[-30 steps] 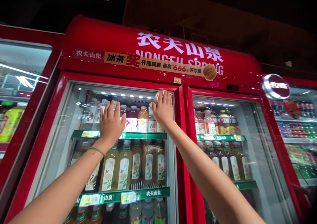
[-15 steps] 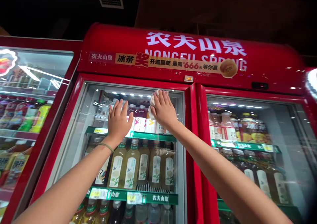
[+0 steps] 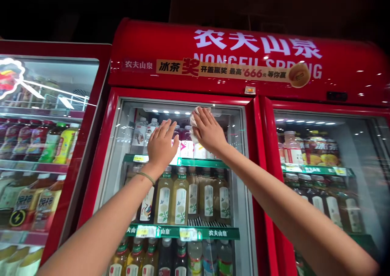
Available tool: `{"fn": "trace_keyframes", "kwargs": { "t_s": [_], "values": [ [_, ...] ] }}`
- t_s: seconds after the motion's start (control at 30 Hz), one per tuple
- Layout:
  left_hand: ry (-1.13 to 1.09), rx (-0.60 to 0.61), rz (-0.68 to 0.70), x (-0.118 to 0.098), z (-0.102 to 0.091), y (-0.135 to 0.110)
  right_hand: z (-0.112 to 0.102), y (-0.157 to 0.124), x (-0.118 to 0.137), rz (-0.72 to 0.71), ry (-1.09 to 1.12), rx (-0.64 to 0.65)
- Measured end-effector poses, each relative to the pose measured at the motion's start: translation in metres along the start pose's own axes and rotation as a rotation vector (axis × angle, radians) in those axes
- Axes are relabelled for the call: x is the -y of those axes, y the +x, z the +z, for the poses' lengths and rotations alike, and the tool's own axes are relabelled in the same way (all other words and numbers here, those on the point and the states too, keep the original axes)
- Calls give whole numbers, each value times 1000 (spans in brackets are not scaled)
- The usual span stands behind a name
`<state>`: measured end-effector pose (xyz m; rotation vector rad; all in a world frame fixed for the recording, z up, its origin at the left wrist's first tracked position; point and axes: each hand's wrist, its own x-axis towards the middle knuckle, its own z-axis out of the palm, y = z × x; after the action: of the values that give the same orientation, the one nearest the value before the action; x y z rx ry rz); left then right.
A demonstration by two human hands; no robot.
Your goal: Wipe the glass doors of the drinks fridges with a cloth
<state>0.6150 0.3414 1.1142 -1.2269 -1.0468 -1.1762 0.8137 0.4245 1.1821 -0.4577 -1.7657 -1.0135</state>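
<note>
My right hand (image 3: 210,130) presses a crumpled white cloth (image 3: 195,119) against the upper part of a glass fridge door (image 3: 236,140). Much of the cloth is hidden beneath the palm and fingers. Lower and to the left, my left hand (image 3: 162,144) lies against the same glass, fingers stretched out, holding nothing. A thin green band (image 3: 146,177) circles the left wrist. Behind the glass, bottles of pale yellow drink (image 3: 181,201) stand on a shelf, with more bottles above and below.
The red fridge frame (image 3: 258,154) divides this door from a second glass door (image 3: 350,146) on the right. A red header (image 3: 170,40) with white lettering and a promotional strip (image 3: 219,70) runs above. Another drinks fridge (image 3: 102,70) stands at the left.
The view has shifted, so the fridge appears farther right. My right hand and the cloth have slid a little left across the glass. My left hand stays about where it was on the door.
</note>
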Motion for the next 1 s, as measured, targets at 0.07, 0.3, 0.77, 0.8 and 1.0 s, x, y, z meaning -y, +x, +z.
{"fn": "trace_keyframes", "kwargs": {
  "t_s": [0.07, 0.3, 0.77, 0.8, 1.0],
  "values": [
    [-18, 130, 170, 26, -18, 2, -3, 0, -3, -33, -5, 25],
    [85, 140, 340, 108, -57, -14, 14, 30, 46, 156, 6, -34],
    [61, -132, 139, 145, -57, -50, 28, 48, 106, -47, 50, 3],
    [53, -132, 155, 145, -58, -51, 29, 49, 105, -33, 52, -17],
    [15, -113, 198, 145, -61, -57, 42, 72, 121, 138, 76, -155]
  ]
}}
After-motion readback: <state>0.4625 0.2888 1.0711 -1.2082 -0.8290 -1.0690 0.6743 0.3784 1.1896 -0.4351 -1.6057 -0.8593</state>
